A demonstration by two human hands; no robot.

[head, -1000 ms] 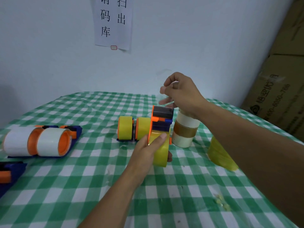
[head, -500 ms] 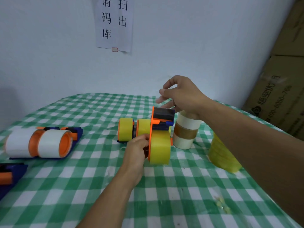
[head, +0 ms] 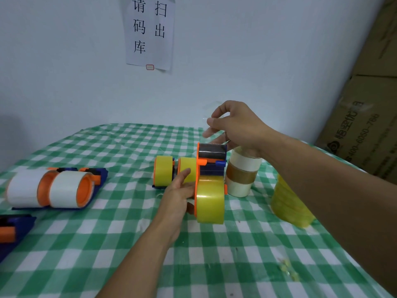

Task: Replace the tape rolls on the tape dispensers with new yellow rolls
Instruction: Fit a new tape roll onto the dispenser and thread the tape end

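The tape dispenser point(head: 211, 161), orange and blue, stands near the middle of the checked tablecloth point(head: 214, 265), with a new yellow roll point(head: 210, 201) on its near end. The left hand point(head: 178, 194) lies against its left side with fingers almost straight and presses there, gripping nothing. The right hand point(head: 236, 127) is above the far end of the dispenser, at 12 o'clock from it. Its thumb and forefinger pinch a thin clear tape end point(head: 214, 133).

At 9 o'clock from the dispenser, just beside it, two more yellow rolls point(head: 164, 174) sit on another blue holder, and the left fingers cover part of the nearer one. At 3 o'clock stands a pile of white and brown rolls point(head: 241, 173); the right wrist hides its top. At 4 o'clock a stack of yellow rolls point(head: 287, 203) is half hidden behind the right forearm. Far at 9 o'clock two white rolls point(head: 49, 188) lie on orange hubs. A blue dispenser point(head: 12, 231) is cut by the edge at 8 o'clock. Small yellow scraps point(head: 287, 269) lie at 5 o'clock. A paper sign point(head: 150, 33) hangs on the wall, and cardboard boxes point(head: 365, 125) stand at 2 o'clock.
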